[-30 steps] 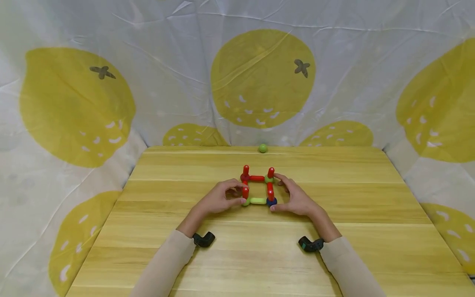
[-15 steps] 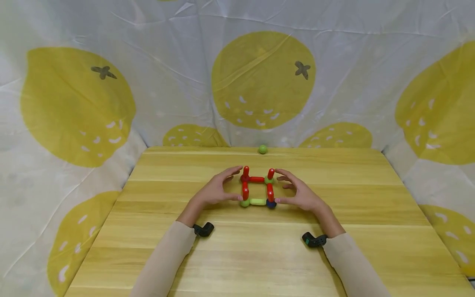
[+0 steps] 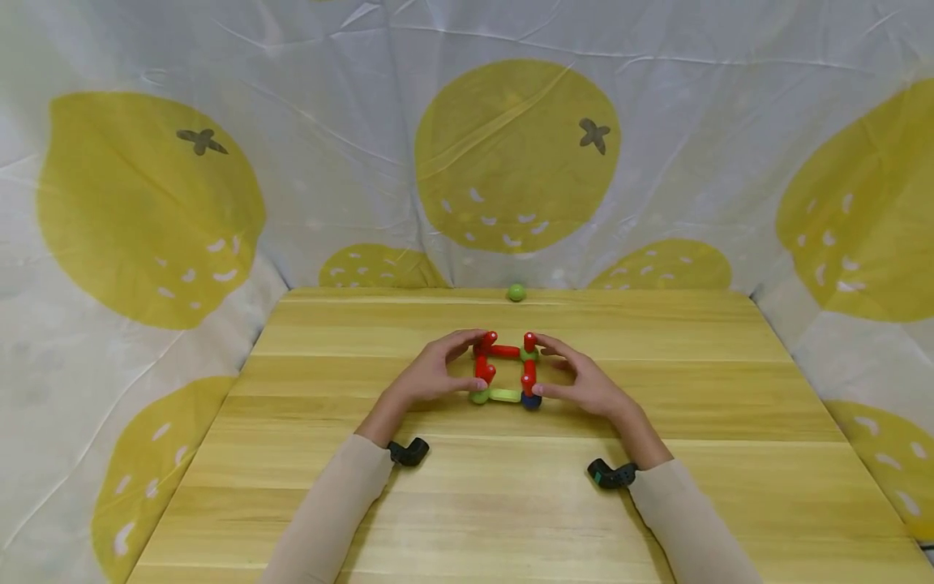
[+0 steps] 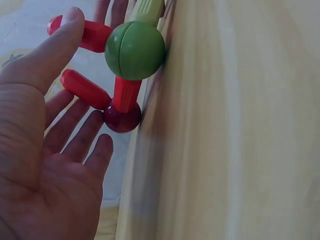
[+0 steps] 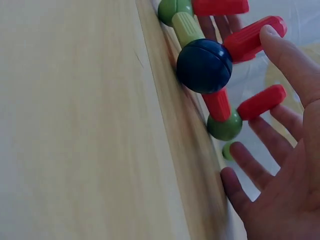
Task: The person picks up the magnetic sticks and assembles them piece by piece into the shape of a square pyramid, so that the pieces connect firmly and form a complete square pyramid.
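A square frame of magnetic rods and balls lies on the table, with a red rod (image 3: 506, 351) at its back and a yellow-green rod (image 3: 505, 396) in front. Its corners are a maroon ball (image 4: 122, 117), two green balls and a dark blue ball (image 5: 204, 66); a red rod stands up from each. My left hand (image 3: 434, 373) touches the front-left upright rod (image 4: 97, 37) with its thumb, fingers by the rear-left one (image 4: 82, 87). Both left uprights lean inward. My right hand (image 3: 589, 385) touches the front-right upright (image 5: 255, 39) with its thumb, fingers at the rear-right one (image 5: 262, 101).
A loose green ball (image 3: 516, 293) sits at the table's back edge, behind the frame. The wooden table (image 3: 511, 503) ends at a hanging cloth (image 3: 350, 162) printed with lemons. A black device (image 3: 611, 474) is strapped at each wrist.
Both hands drew back from the uprights, then closed in again. The left uprights now tilt inward, and the right ones lean slightly left. The loose green ball stays put.
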Motion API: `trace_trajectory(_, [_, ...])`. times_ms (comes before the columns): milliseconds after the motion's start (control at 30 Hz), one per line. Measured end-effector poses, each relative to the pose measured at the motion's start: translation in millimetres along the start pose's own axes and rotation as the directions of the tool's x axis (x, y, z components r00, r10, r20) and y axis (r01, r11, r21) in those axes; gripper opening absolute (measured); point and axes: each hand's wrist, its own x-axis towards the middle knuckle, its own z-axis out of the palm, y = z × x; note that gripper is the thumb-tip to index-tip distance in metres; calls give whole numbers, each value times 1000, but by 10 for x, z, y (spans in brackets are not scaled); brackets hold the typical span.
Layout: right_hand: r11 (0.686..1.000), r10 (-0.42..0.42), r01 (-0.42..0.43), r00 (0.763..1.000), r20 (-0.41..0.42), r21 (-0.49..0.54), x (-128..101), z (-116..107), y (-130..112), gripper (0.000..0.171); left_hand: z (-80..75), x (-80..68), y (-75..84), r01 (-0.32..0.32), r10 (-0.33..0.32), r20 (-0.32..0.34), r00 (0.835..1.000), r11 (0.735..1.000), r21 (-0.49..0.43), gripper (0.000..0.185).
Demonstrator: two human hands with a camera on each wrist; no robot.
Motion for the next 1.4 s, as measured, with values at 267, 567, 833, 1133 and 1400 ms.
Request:
trace_trajectory(267, [999,-4,2,999,-39,-37,39,79,-15,73,50,11,46,36,-35,-28,999,999,38,78])
trace_trajectory(567, [998,-6,1,997,-77,-61,39,130,-9,71,112,35,103,64,-57,-73,996,993,96,72])
trace_trajectory(833, [997,4,-11,997,-82,-80,33,137,-43,69,121,30,140,77,-68,-83,994,991,111,69])
trace_trajectory(1133, [995,-35,28,997,-72,-94,46,156,-73,62,122,21,140,72,-64,-85,994,992,106,70])
trace_trajectory(1400, [996,-38,32,997,-74,-88,41,174,-88,62,126,34,122,72,-60,-97,993,990,120,72])
